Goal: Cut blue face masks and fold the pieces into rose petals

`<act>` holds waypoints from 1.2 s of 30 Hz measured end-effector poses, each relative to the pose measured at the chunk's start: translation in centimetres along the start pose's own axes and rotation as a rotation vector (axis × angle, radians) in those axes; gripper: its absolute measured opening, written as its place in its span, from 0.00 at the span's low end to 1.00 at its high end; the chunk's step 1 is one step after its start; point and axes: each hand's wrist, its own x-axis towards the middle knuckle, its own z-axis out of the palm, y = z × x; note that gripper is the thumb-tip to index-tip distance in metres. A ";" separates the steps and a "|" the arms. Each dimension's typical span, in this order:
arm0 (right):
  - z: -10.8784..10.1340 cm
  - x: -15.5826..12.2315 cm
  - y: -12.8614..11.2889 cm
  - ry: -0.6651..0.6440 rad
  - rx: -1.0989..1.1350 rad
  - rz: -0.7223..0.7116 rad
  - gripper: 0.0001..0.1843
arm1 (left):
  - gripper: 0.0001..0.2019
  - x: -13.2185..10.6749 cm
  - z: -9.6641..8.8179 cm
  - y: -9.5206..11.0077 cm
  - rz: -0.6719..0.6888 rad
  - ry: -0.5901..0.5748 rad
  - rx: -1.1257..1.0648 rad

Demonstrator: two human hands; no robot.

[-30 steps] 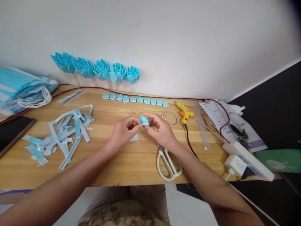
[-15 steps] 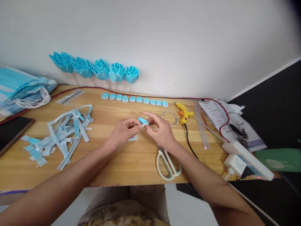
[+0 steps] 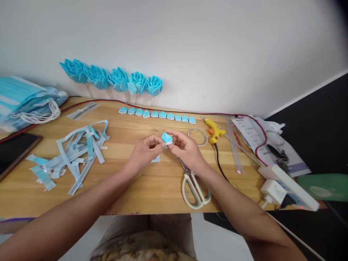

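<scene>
Between my two hands, above the middle of the table, is a small folded blue petal (image 3: 167,138) with a white lower edge. My left hand (image 3: 148,150) pinches its left lower side between thumb and fingers. With thumb and fingers closed, my right hand (image 3: 186,148) grips its right side. A flat pale blue piece (image 3: 156,159) lies on the table below my left fingertips. White-handled scissors (image 3: 196,192) lie under my right wrist, their blades partly hidden. Behind my hands runs a row of several folded blue petals (image 3: 162,115).
Several blue flowers on sticks (image 3: 119,79) lean against the wall. Cut strips (image 3: 81,156) lie left, near a mask pile (image 3: 24,101) and phone (image 3: 17,152). To the right are a tape ring (image 3: 198,136), yellow glue gun (image 3: 214,130) and power strip (image 3: 290,188).
The folded petal has turned in my fingers, so more of its blue pointed face shows. Both hands stay at nearly the same spot, and the view has shifted slightly.
</scene>
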 end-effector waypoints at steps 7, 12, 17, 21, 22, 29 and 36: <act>0.0 0.0 -0.1 -0.012 0.061 0.028 0.22 | 0.12 0.1 -0.1 0.0 0.032 -0.010 0.065; -0.2 -0.1 -0.4 -0.001 0.076 0.037 0.22 | 0.17 0.2 -0.4 0.3 0.032 -0.024 0.012; -0.1 0.0 -0.4 0.031 0.215 0.052 0.21 | 0.15 0.3 -0.7 0.3 -0.068 -0.100 -0.193; -0.1 0.0 -0.3 -0.005 0.265 0.067 0.22 | 0.12 0.3 -1.0 0.2 -0.067 -0.138 -0.147; -0.1 0.0 -0.4 -0.026 0.266 0.066 0.22 | 0.13 0.3 -1.0 0.2 -0.056 -0.126 -0.112; -0.6 -0.1 -0.5 -0.104 0.207 0.069 0.22 | 0.11 0.4 -0.9 0.6 0.007 -0.044 0.095; -0.4 -0.4 -0.6 -0.019 -0.064 -0.033 0.23 | 0.11 0.1 -0.8 0.8 0.102 -0.079 0.161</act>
